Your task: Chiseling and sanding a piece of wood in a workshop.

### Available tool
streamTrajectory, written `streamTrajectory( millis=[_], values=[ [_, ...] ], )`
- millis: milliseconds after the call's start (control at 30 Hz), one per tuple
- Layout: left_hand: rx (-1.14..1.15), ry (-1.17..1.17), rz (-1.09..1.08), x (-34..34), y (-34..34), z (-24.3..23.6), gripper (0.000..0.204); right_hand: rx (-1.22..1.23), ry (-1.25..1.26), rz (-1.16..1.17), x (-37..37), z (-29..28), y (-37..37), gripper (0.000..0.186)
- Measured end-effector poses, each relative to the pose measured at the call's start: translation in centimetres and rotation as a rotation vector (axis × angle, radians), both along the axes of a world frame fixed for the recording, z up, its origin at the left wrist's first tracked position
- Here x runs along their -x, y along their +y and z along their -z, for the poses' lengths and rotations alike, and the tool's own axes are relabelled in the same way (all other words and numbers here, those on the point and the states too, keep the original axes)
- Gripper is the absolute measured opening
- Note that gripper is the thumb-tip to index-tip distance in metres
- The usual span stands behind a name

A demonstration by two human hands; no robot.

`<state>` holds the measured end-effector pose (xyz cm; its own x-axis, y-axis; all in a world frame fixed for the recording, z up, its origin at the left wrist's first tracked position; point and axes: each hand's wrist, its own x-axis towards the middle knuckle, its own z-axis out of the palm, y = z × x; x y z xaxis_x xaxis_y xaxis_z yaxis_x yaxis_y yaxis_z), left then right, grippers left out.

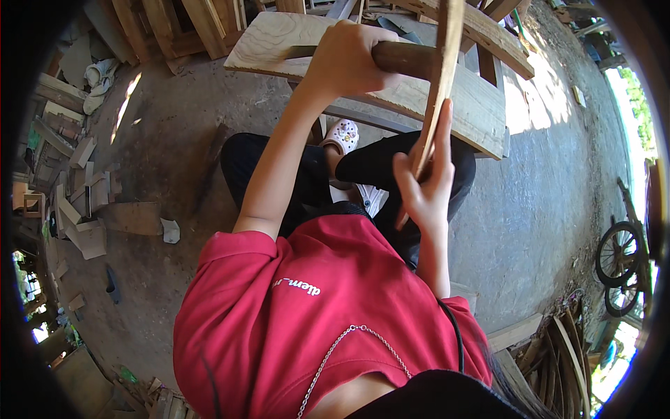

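My left hand (352, 59) is closed round a dark brown rounded wooden piece (412, 61), held horizontally over a pale plank (474, 112) that lies across a bench-like support in front of my knees. The piece's right end meets a long, thin, upright wooden strip (442, 70). My right hand (426, 188) grips that strip lower down, thumb on one side and index finger stretched up along it. The strip's lower end hangs near my right thigh. What exactly the dark piece is, I cannot tell.
Wooden frames (157, 31) lean at the back. Scrap boards and offcuts (80, 209) litter the concrete floor at left. A bicycle (614, 255) stands at far right, with wood strips (565, 349) piled below it. A beam (495, 49) sits behind the plank.
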<state>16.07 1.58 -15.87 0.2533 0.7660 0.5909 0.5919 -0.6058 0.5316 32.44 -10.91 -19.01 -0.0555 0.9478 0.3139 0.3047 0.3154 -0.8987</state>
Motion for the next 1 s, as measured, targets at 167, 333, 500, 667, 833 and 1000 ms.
streamTrajectory(
  millis=[167, 333, 500, 667, 833, 1000],
  values=[
    [-0.073, -0.023, 0.029, -0.1, -0.1, -0.1, 0.018, -0.263, 0.602, 0.357, -0.5, -0.9, 0.0, 0.067],
    [0.047, 0.098, -0.031, 0.9, 0.1, 0.2, 0.032, 0.017, 0.002, 0.018, 0.7, -0.6, 0.4, 0.079],
    [0.014, 0.071, -0.021, 0.3, 0.3, 0.1, 0.030, -0.283, 0.577, 0.363, -0.2, -0.6, 0.4, 0.073],
    [0.009, 0.149, -0.024, 1.0, 0.3, 0.4, 0.029, -0.054, -0.115, -0.016, -0.1, -0.5, 0.2, 0.074],
    [-0.014, 0.000, 0.027, 0.7, 0.2, 0.4, 0.021, -0.306, 0.700, 0.284, -0.4, 0.2, -0.4, 0.019],
    [0.011, 0.138, -0.055, 1.5, 0.3, 0.5, 0.025, 0.079, -0.098, 0.006, 1.1, 0.3, 0.2, 0.074]
  ],
)
